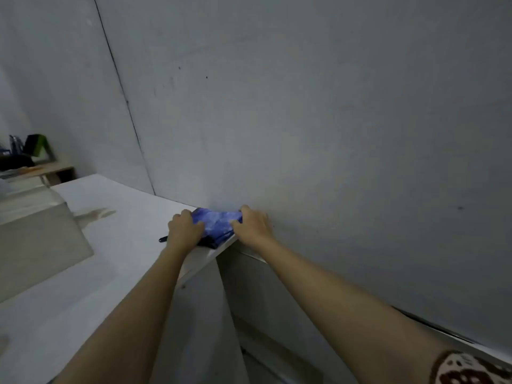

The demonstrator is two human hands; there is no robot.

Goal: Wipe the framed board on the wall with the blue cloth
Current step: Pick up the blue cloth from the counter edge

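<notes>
The blue cloth (219,223) lies bunched on the corner of a white surface (116,245), right against the wall. My left hand (185,227) grips its left end with curled fingers. My right hand (252,225) grips its right end, thumb on the cloth and fingers against the wall. The large grey board (318,120) fills the wall ahead and to the right, with a thin dark edge running down its left side and a frame strip along its bottom right.
A pale box (36,239) stands on the white surface at the left. A small dark object (163,239) lies beside my left wrist. A cluttered shelf (30,159) sits far left. A gap drops below the surface's corner.
</notes>
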